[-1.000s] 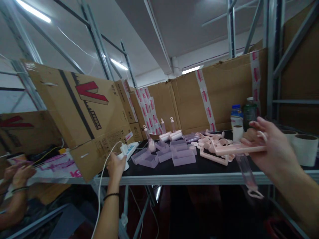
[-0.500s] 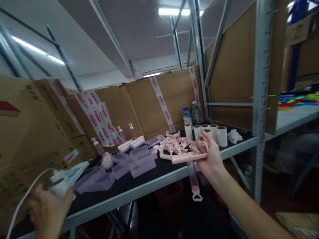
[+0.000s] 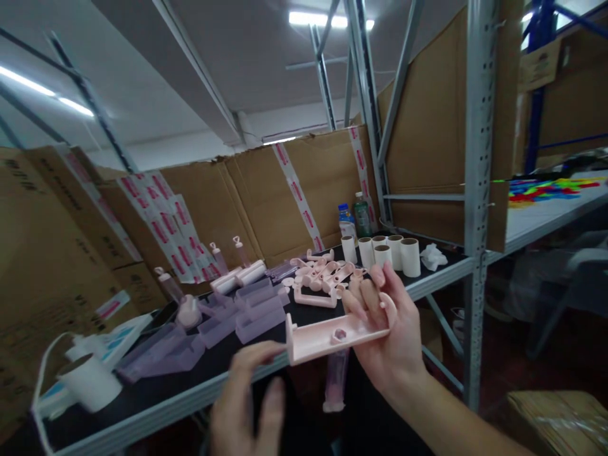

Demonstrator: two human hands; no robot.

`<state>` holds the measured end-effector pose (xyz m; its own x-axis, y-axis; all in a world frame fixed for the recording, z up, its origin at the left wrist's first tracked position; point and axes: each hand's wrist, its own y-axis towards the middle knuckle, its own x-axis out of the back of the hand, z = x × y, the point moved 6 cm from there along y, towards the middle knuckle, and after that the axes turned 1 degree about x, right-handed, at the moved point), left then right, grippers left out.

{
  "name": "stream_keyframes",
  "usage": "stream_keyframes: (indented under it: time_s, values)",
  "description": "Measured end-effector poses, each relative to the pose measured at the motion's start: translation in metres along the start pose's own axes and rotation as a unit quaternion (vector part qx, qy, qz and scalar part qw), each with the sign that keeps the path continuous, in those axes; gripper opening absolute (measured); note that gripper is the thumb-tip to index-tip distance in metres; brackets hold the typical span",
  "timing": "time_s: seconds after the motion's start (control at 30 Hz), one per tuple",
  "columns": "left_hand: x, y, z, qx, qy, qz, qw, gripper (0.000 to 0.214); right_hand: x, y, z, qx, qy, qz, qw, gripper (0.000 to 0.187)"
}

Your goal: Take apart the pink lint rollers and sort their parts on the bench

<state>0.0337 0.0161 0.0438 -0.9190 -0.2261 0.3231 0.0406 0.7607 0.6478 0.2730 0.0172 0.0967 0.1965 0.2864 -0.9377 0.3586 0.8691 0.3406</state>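
My right hand (image 3: pixel 387 345) is closed round a pink plastic frame (image 3: pixel 327 334) with an upturned end, held level over the shelf's front edge. A clear pinkish tube (image 3: pixel 336 379) hangs down from under that frame. My left hand (image 3: pixel 249 402) is raised just below and left of the frame, fingers apart, its fingertips at the frame's left end and holding nothing. A pile of similar pink frames (image 3: pixel 319 278) lies on the black shelf top (image 3: pixel 142 392) behind.
Several translucent purple trays (image 3: pixel 259 313) lie on the shelf. A white roll (image 3: pixel 90 383) with a cord sits at the left, white rolls (image 3: pixel 389 252) and two bottles (image 3: pixel 355 218) at the back right. Cardboard walls surround the shelf. A grey steel upright (image 3: pixel 476 190) stands at the right.
My left hand has let go of the white corded roll, now resting on the shelf, and has come up to the pink frame. My right hand has brought the frame nearer.
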Motion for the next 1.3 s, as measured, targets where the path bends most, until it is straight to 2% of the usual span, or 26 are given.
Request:
stream_keyframes:
  time_s: [0.07,0.13,0.2,0.27,0.3,0.37,0.4,0.47,0.5,0.57,0.77,0.83,0.9,0.97,1.03,1.07,1.13,1.23,1.27,1.3]
  values:
    - [-0.043,-0.02,-0.008,0.048,-0.059,0.014,0.997,0.054,-0.003,-0.01,-0.012,-0.005,-0.014,0.034,0.999,0.039]
    - [-0.07,-0.029,-0.012,0.099,-0.123,0.012,0.987,0.057,-0.002,-0.017,-0.024,-0.017,-0.045,0.068,0.997,0.042]
    - [-0.073,-0.026,-0.019,0.103,-0.143,0.002,0.984,0.05,0.001,-0.02,-0.03,-0.012,-0.114,0.115,0.987,0.045]
    - [-0.062,-0.016,-0.031,0.043,-0.139,0.015,0.989,0.039,0.0,-0.021,-0.025,0.028,-0.229,0.183,0.956,0.043]
    - [-0.054,-0.011,-0.039,0.0,-0.131,0.03,0.991,0.036,-0.004,-0.023,-0.02,0.055,-0.298,0.23,0.925,0.038]
    - [-0.04,-0.004,-0.053,-0.093,-0.104,0.066,0.988,0.032,-0.017,-0.031,-0.009,0.109,-0.435,0.335,0.829,0.024]
    - [-0.034,-0.003,-0.059,-0.136,-0.082,0.081,0.984,0.029,-0.025,-0.036,-0.006,0.12,-0.492,0.388,0.77,0.026]
    - [-0.026,-0.002,-0.07,-0.21,-0.028,0.087,0.973,0.026,-0.036,-0.046,-0.003,0.102,-0.569,0.474,0.664,0.045]
    - [-0.023,-0.002,-0.074,-0.238,-0.002,0.084,0.968,0.026,-0.04,-0.05,-0.002,0.082,-0.59,0.499,0.629,0.051]
    - [-0.022,-0.002,-0.08,-0.262,0.042,0.078,0.961,0.026,-0.044,-0.055,-0.002,0.043,-0.608,0.525,0.595,0.052]
    - [-0.024,-0.004,-0.082,-0.222,0.091,0.08,0.967,0.043,-0.044,-0.057,-0.004,0.024,-0.614,0.52,0.593,0.032]
    - [-0.025,-0.005,-0.077,-0.204,0.103,0.079,0.97,0.044,-0.044,-0.055,-0.003,0.031,-0.615,0.504,0.606,0.031]
    - [-0.023,-0.003,-0.069,-0.174,0.087,0.057,0.979,0.037,-0.043,-0.045,0.003,0.062,-0.625,0.443,0.64,0.029]
    - [-0.017,0.004,-0.057,-0.118,0.025,0.017,0.993,0.028,-0.035,-0.026,0.013,0.107,-0.644,0.334,0.68,0.025]
    - [-0.011,0.016,-0.042,-0.051,-0.037,-0.01,0.998,0.025,-0.015,-0.002,0.019,0.128,-0.663,0.231,0.7,0.024]
    - [-0.009,0.022,-0.035,-0.029,-0.052,-0.01,0.998,0.025,0.0,0.011,0.019,0.127,-0.675,0.195,0.7,0.026]
    - [-0.005,0.035,-0.022,-0.002,-0.057,-0.002,0.998,0.025,0.033,0.041,0.014,0.118,-0.713,0.155,0.673,0.03]
    - [0.006,0.05,-0.002,0.028,-0.108,-0.018,0.994,0.024,0.077,0.091,0.0,0.109,-0.799,0.119,0.579,0.03]
    - [0.01,0.053,0.004,0.036,-0.138,-0.035,0.989,0.024,0.086,0.106,-0.005,0.112,-0.816,0.115,0.554,0.029]
    - [0.013,0.055,0.01,0.045,-0.169,-0.05,0.983,0.025,0.089,0.12,-0.011,0.118,-0.824,0.114,0.542,0.029]
